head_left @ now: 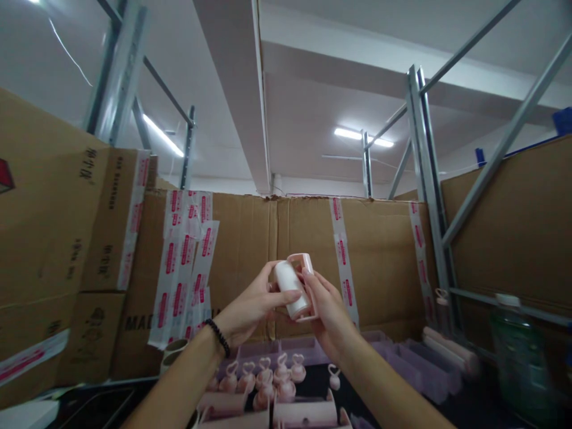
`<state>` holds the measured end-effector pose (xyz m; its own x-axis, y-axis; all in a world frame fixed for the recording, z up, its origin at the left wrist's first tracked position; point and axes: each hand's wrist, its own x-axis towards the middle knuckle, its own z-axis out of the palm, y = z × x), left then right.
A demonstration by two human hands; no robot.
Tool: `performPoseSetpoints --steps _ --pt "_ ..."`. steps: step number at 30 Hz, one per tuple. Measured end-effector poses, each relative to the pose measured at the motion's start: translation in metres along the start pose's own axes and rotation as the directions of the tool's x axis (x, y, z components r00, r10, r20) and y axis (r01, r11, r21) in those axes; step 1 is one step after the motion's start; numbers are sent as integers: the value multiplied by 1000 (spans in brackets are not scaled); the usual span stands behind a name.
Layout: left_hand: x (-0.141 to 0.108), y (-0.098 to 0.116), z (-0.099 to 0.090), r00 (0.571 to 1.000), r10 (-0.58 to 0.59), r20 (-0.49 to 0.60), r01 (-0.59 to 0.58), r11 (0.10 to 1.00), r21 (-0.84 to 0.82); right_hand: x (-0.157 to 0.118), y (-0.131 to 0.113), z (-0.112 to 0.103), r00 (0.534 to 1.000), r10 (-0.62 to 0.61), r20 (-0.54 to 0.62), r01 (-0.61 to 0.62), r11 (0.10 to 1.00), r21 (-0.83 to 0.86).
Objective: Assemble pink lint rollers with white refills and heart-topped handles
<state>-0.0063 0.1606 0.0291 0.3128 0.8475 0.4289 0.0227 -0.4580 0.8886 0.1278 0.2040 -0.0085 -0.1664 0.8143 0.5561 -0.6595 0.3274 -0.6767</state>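
Note:
My left hand (261, 296) is closed around a white roll (290, 286), a smooth short cylinder, with the thumb across its front. My right hand (329, 301) grips a pale pink curved plastic holder (305, 260) on the right of the roll. The roll is tilted and lies against or partly within the holder; my fingers hide exactly how they meet. Below my hands, several pink knobs with heart-shaped loops (282, 372) stand in a cluster. Several more pink curved holders (306, 412) lie in front of them at the bottom edge.
Purple translucent bins (402, 363) line the back of the dark table. A green bottle with a white cap (521, 345) stands at right, near pink tubes (451, 351). A taped cardboard wall (304, 229) rises behind, with boxes (49, 208) at left and metal posts (431, 179) at right.

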Motion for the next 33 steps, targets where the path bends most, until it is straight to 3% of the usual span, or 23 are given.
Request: performPoseSetpoints --steps 12,18,23,27,33 --pt "-2 6 1 995 -15 98 17 1000 -15 -3 8 4 984 -121 -134 111 991 -80" --pt "-2 7 0 998 -56 31 54 997 62 -5 10 8 957 -224 -183 201 970 -136" --pt "0 6 0 997 27 76 -35 994 103 -8 8 5 951 -274 -145 233 940 -249" --pt "2 4 -4 990 66 122 -92 970 225 -10 1 -2 913 -393 -112 302 833 -464" --pt "0 4 3 983 153 99 -182 827 531 -16 -8 -9 914 -404 -22 317 749 -581"
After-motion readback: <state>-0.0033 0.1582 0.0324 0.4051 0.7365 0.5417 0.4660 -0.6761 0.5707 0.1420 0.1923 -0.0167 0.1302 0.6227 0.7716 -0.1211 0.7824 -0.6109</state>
